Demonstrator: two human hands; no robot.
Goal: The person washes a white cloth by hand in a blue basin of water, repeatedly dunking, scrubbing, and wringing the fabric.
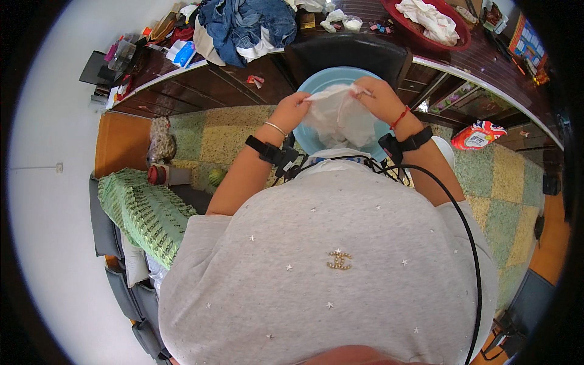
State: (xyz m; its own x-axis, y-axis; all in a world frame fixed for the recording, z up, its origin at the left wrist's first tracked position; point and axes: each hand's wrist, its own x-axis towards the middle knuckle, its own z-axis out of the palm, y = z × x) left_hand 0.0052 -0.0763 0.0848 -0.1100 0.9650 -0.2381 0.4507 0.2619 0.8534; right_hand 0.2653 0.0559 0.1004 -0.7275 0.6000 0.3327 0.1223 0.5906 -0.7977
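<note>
A thin, pale cloth (335,109) is stretched between my two hands over a light-blue plastic basin (319,80). My left hand (292,112) pinches its left edge, and my right hand (376,98) grips the opposite end of the same edge. The lower part of the cloth hangs down into the basin; whether it touches water there I cannot tell. A black strap with a small device is on each wrist.
Jeans (251,27) lie piled on the dark cabinet top (365,9), and a red basin (465,41) there holds white cloth. A black chair (346,50) stands behind the blue basin. A red-and-white bag (479,135) and a watermelon (216,176) lie on the floor.
</note>
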